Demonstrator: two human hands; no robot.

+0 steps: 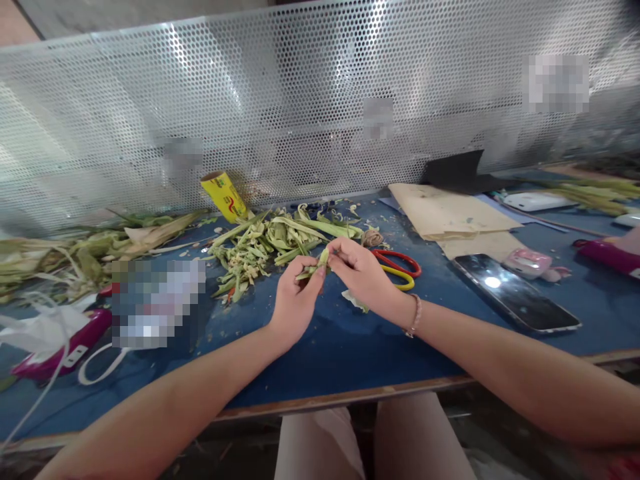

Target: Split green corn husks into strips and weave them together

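Together — left hand (296, 297) curled around a green leafy piece (324, 257), right hand (359, 270) apparently in a pinch at its tip

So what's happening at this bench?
A person's left hand grips a small green leafy piece above the blue table, with the right hand at its pale upper end. A heap of green strips lies just beyond. Red and yellow handles, apparently scissors, lie by the right hand, not held.
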